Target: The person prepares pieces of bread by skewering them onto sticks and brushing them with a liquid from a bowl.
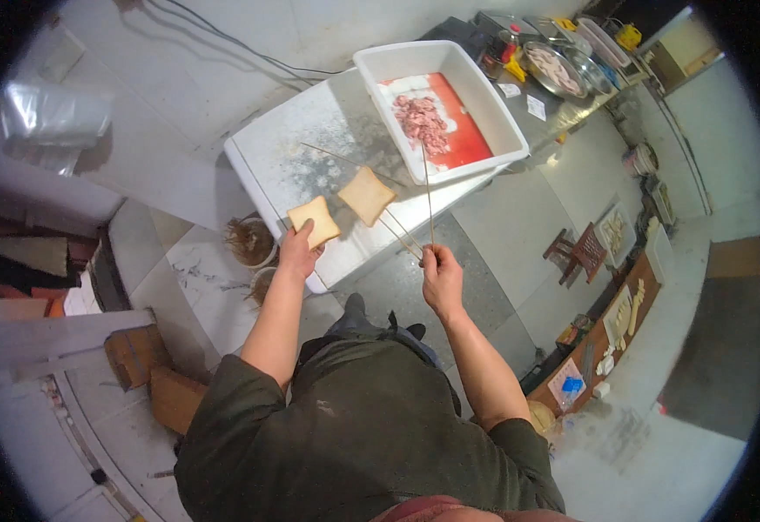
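My left hand (300, 251) grips a square slice of white bread (318, 216), its thumb on top, over the near left of the white table. A second bread slice (367, 194) is beside it to the right. Two thin sticks (403, 233) run from that slice's near edge to my right hand (442, 277); whether they pierce the bread or lie under it I cannot tell. The same hand holds a longer thin stick (427, 196) pointing away, its far end at the white plastic tub (517, 140). Another stick (334, 154) lies on the tabletop beyond the bread.
Chunks of raw meat (420, 121) and red liquid are in the tub. Buckets (249, 241) stand by the table's left edge. A steel bowl (555, 68) of pale food sits on the far-right counter. A small stool (576, 254) and a low wooden bench (599, 352) are to the right.
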### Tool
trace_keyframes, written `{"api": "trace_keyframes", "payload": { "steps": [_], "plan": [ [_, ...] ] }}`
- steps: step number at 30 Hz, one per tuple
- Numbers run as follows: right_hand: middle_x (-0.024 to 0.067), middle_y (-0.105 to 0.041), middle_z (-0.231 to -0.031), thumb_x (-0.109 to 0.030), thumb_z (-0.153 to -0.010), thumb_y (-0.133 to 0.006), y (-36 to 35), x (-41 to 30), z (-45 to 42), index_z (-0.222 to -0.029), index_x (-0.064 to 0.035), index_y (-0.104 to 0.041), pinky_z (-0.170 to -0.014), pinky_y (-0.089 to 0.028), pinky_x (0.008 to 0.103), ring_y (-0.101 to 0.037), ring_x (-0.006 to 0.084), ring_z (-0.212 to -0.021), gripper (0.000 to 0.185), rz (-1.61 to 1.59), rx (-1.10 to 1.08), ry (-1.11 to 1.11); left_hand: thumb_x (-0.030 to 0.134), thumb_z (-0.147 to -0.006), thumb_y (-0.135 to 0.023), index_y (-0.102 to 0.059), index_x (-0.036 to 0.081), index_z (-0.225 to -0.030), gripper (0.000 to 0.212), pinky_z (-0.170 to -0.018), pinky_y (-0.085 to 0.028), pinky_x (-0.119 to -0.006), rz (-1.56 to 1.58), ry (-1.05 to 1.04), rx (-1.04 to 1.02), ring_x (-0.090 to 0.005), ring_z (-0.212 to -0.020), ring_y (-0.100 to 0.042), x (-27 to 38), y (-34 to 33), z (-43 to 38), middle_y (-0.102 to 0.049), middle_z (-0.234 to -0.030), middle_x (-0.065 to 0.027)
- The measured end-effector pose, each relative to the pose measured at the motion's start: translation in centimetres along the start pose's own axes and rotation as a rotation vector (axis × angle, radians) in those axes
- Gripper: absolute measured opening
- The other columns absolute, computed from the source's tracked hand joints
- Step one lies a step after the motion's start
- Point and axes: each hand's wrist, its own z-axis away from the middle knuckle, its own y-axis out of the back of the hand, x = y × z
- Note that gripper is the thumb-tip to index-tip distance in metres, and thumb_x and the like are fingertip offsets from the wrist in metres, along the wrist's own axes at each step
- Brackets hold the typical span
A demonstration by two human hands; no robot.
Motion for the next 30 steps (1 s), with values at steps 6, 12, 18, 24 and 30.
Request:
{"api": "trace_keyframes", "payload": {
  "steps": [6, 12, 18, 24, 30],
  "plan": [
    [0.0201, -0.063, -0.085, -0.021, -0.091, -0.050, -2.8, 6.0, -2.8, -0.095, 0.0007, -0.061, -0.072, -0.047, 0.0364, -0.061, 0.0342, -0.080, 0.024, 0.306, -0.033, 0.330, 0.019, -0.094, -0.051, -0.042, 0.009, -0.124, 0.033, -0.086, -0.046, -0.047, 0.286, -0.073, 0.042, -0.0271, -0.108, -0.052, 0.2, -1.3, 3.1, -0.051, -0.121, -0.0093],
    [0.0205, -0.062, -0.084, -0.017, -0.090, -0.051, 1.2, 2.0, 1.1, -0.111, -0.0021, -0.059, -0.073, -0.048, 0.0392, -0.061, 0.0362, -0.081, 0.027, 0.263, -0.351, 0.043, 0.014, -0.094, -0.046, -0.038, 0.009, -0.128, 0.035, -0.094, -0.043, -0.052, 0.310, -0.110, -0.134, -0.0280, -0.113, -0.050, -0.6, -4.5, 3.6, -0.048, -0.125, -0.0092],
    [0.0233, -0.060, -0.083, -0.019, -0.090, -0.053, 3.4, 2.5, 3.5, -0.113, -0.0067, -0.058, -0.069, -0.048, 0.0397, -0.060, 0.0401, -0.079, 0.027, 0.204, -0.462, -0.001, 0.014, -0.095, -0.045, -0.038, 0.009, -0.129, 0.035, -0.092, -0.043, -0.051, 0.319, -0.122, -0.203, -0.0272, -0.111, -0.052, -1.0, -8.6, 3.0, -0.050, -0.123, -0.0085],
    [0.0155, -0.058, -0.069, -0.018, -0.090, -0.052, 5.4, 3.5, 4.0, -0.114, -0.0046, -0.059, -0.062, -0.047, 0.0333, -0.060, 0.0259, -0.063, 0.028, 0.329, -0.437, 0.085, 0.015, -0.095, -0.046, -0.038, 0.006, -0.126, 0.033, -0.081, -0.052, -0.046, 0.262, -0.163, -0.239, -0.0277, -0.104, -0.056, -1.7, -10.1, 2.6, -0.052, -0.118, -0.0113],
    [0.0249, -0.060, -0.092, -0.020, -0.090, -0.052, 6.2, 2.9, 3.6, -0.113, -0.0086, -0.059, -0.075, -0.047, 0.0435, -0.058, 0.0421, -0.088, 0.027, 0.316, -0.494, -0.051, 0.015, -0.094, -0.047, -0.041, 0.005, -0.124, 0.032, -0.080, -0.053, -0.043, 0.230, -0.160, -0.253, -0.0262, -0.102, -0.057, -2.2, -11.1, 2.7, -0.053, -0.117, -0.0110]
  ]
}}
